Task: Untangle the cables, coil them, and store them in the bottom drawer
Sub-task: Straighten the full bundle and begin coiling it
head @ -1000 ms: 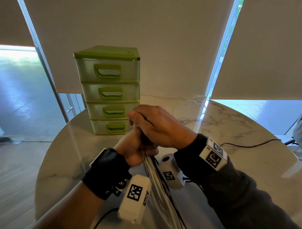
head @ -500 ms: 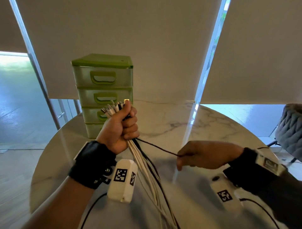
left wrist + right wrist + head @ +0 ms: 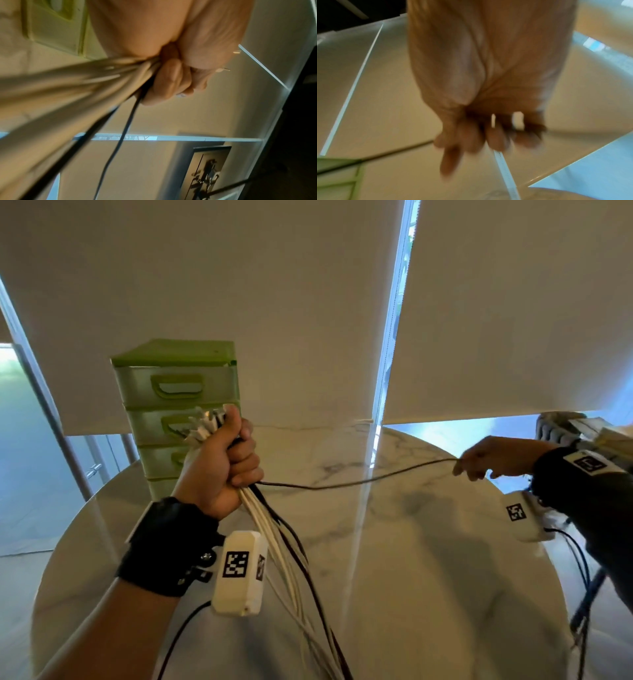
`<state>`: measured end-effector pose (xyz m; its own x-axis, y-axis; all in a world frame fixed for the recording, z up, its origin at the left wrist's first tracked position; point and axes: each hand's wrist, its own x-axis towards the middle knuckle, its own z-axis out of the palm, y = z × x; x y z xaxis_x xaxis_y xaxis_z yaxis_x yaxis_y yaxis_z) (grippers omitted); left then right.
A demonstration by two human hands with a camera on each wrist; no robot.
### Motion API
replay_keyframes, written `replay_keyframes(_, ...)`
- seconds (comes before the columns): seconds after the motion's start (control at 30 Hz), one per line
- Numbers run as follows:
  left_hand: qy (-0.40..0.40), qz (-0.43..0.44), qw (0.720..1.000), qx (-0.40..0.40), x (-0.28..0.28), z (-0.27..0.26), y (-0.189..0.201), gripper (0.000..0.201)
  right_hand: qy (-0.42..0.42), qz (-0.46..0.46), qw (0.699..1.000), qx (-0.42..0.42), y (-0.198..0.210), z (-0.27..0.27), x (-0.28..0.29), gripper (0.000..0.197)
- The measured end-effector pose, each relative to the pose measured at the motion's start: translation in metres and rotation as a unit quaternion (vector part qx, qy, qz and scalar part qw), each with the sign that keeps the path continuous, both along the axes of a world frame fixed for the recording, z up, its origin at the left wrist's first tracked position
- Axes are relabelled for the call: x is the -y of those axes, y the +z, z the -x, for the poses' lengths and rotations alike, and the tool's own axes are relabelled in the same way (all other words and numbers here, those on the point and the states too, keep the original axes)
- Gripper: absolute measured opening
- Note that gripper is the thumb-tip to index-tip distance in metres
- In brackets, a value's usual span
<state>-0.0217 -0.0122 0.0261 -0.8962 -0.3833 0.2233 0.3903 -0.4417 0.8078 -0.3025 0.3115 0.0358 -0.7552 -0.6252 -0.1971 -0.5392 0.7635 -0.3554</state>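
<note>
Head view, what changed: right hand [image 3: 493, 455] pulled the black cable [image 3: 356, 480] farther out sideways.
Grip: left hand [image 3: 219, 463] squeezes the bundle [image 3: 274, 539]; right pinches the cable.
Meaning: one cable is coming free.

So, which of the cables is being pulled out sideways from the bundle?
The thin black cable. It alone runs sideways from the left hand to the right hand, which pinches it; the white cables and other dark ones hang down.

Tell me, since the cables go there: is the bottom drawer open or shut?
Shut, as far as visible: the bottom drawer sits flush in the green drawer unit, though the left hand holding the cables hides much of it.
</note>
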Motion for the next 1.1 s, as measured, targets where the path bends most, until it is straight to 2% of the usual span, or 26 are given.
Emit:
replay_keyframes(0.07,-0.005,0.025,1.000,-0.005,-0.016,0.014,0.005,0.036,0.010,-0.022,1.000,0.010,0.002,-0.017,0.000,0.017)
replay_keyframes(0.1,-0.008,0.039,0.999,-0.006,-0.028,0.022,0.008,0.036,0.025,0.022,0.999,0.013,0.006,-0.029,0.005,0.019)
replay_keyframes(0.17,-0.017,0.059,0.998,-0.011,-0.057,0.039,0.017,0.036,0.068,0.146,0.983,0.088,0.018,-0.066,0.021,0.063)
replay_keyframes(0.2,-0.025,0.063,0.998,-0.016,-0.073,0.047,0.021,0.035,0.095,0.189,0.967,0.141,0.022,-0.089,0.032,0.068)
replay_keyframes(0.23,-0.033,0.064,0.997,-0.022,-0.089,0.054,0.025,0.035,0.131,0.218,0.947,0.198,0.024,-0.110,0.044,0.062)
replay_keyframes(0.33,-0.037,0.042,0.998,-0.037,-0.127,0.069,0.032,0.036,0.181,0.254,0.913,0.263,0.010,-0.156,0.072,0.036)
replay_keyframes(0.43,-0.033,0.010,0.999,-0.037,-0.135,0.078,0.028,0.037,0.104,0.351,0.863,0.349,-0.010,-0.177,0.069,0.015)
replay_keyframes(0.5,-0.055,-0.032,0.998,-0.017,-0.132,0.084,0.020,0.038,0.068,0.372,0.848,0.372,-0.018,-0.184,0.054,0.009)
replay_keyframes(0.6,-0.086,-0.080,0.993,0.028,-0.135,0.091,0.011,0.039,0.011,0.365,0.861,0.353,-0.020,-0.180,0.026,0.017)
replay_keyframes(0.67,-0.087,-0.066,0.993,0.041,-0.141,0.095,0.007,0.037,-0.016,0.353,0.883,0.309,-0.016,-0.178,0.011,0.022)
replay_keyframes(0.73,-0.107,-0.016,0.992,0.057,-0.141,0.097,0.002,0.032,-0.035,0.325,0.911,0.251,-0.013,-0.176,0.001,0.026)
replay_keyframes(0.8,-0.140,0.060,0.985,0.086,-0.133,0.097,-0.005,0.015,-0.063,0.303,0.923,0.228,-0.009,-0.171,-0.008,0.030)
replay_keyframes(0.83,-0.145,0.094,0.979,0.107,-0.126,0.098,-0.008,0.014,-0.078,0.296,0.925,0.225,-0.006,-0.168,-0.012,0.031)
replay_keyframes(0.9,-0.112,0.171,0.967,0.150,-0.112,0.098,-0.010,0.055,-0.094,0.274,0.933,0.214,-0.001,-0.161,-0.020,0.033)
replay_keyframes(0.97,-0.033,0.252,0.954,0.162,-0.107,0.097,-0.009,0.105,-0.098,0.236,0.948,0.190,0.003,-0.155,-0.025,0.034)
replay_keyframes(1.0,0.012,0.295,0.944,0.149,-0.109,0.096,-0.007,0.115,-0.100,0.221,0.954,0.179,0.003,-0.152,-0.025,0.034)
replay_keyframes(1.03,0.056,0.339,0.931,0.124,-0.112,0.096,-0.005,0.115,-0.104,0.214,0.956,0.173,0.003,-0.151,-0.024,0.033)
replay_keyframes(1.1,0.125,0.435,0.890,0.055,-0.122,0.095,-0.001,0.103,-0.108,0.217,0.955,0.170,0.001,-0.149,-0.020,0.033)
